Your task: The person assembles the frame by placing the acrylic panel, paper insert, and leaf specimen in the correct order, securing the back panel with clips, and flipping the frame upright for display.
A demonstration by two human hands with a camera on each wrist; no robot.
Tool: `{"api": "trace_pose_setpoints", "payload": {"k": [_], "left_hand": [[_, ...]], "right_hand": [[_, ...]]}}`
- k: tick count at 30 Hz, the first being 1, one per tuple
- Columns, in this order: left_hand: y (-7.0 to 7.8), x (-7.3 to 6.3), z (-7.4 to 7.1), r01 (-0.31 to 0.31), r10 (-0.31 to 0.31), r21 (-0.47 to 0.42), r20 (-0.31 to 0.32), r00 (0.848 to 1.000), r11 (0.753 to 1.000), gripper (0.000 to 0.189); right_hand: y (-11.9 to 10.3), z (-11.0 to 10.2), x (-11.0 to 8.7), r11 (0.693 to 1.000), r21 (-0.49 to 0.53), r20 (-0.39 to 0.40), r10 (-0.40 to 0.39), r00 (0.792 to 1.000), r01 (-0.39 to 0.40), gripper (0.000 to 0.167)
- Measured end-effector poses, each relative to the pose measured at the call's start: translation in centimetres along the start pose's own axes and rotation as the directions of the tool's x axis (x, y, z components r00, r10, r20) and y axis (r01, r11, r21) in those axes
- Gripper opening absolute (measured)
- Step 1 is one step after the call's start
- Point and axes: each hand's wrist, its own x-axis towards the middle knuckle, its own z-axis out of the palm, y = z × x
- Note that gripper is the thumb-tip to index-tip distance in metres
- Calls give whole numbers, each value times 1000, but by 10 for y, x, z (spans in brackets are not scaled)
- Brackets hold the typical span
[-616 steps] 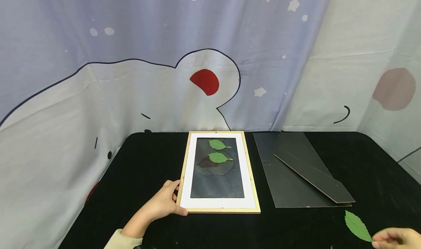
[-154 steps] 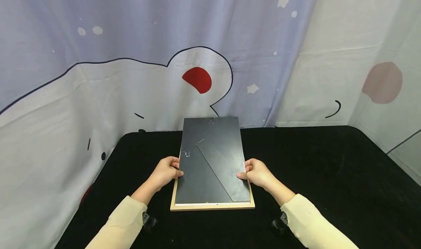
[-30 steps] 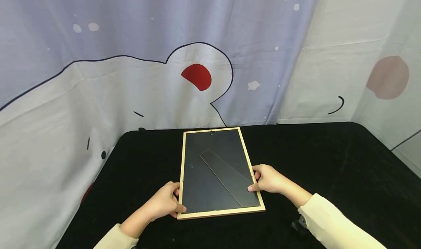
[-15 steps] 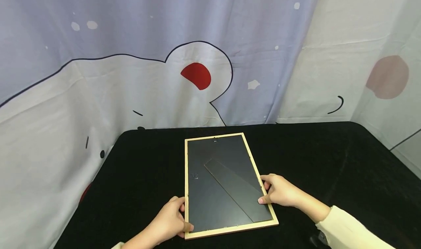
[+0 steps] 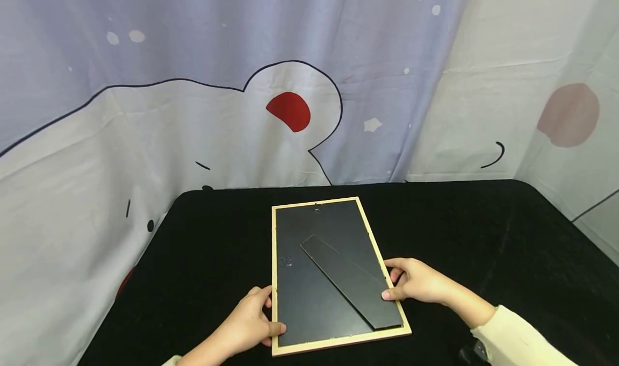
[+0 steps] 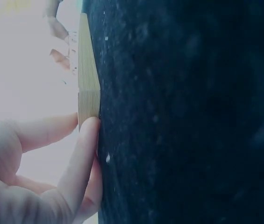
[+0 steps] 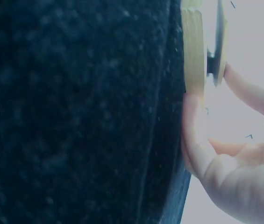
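Observation:
A picture frame (image 5: 273, 258) with a thin pale wooden rim lies back side up, turned slightly, on the black cloth. Its dark grey backing board (image 5: 309, 301) sits inside the rim. The easel stand (image 5: 353, 285) on that board is tilted up a little at its lower end; the right wrist view shows a gap under it. My left hand (image 5: 249, 323) grips the lower left rim, thumb on top and fingers against the outer side. On the right rim, my right hand (image 5: 420, 282) holds the frame, its thumb touching the stand's edge. The frame's front is hidden.
The black-covered table (image 5: 483, 237) extends to both sides and behind the frame. A printed curtain (image 5: 213, 135) hangs along its back and left. A dark wrist device (image 5: 471, 352) is at the right sleeve (image 5: 522, 336).
Earlier, leaves showed in the frame and the board lay apart; later both hands held the board over it. Now it sits within the rim. The frame slid nearer, and the stand's lower end rose slightly.

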Motion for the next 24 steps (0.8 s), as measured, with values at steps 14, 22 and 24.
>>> {"api": "trace_pose_setpoints", "payload": {"k": [14,22,24], "left_hand": [[4,26,-8,60,-59,51,-28,998,997,82],[3,33,-6,14,-12,83,-32,999,996,75],[3,34,-5,8,-5,93,-40,999,996,74]], "right_hand": [[14,-16,15,990,126,79,54,995,-63,51],[16,-20,22,983,150,74,100,992,-111,45],[16,-20,23,982,152,72,104,992,-114,45]]}}
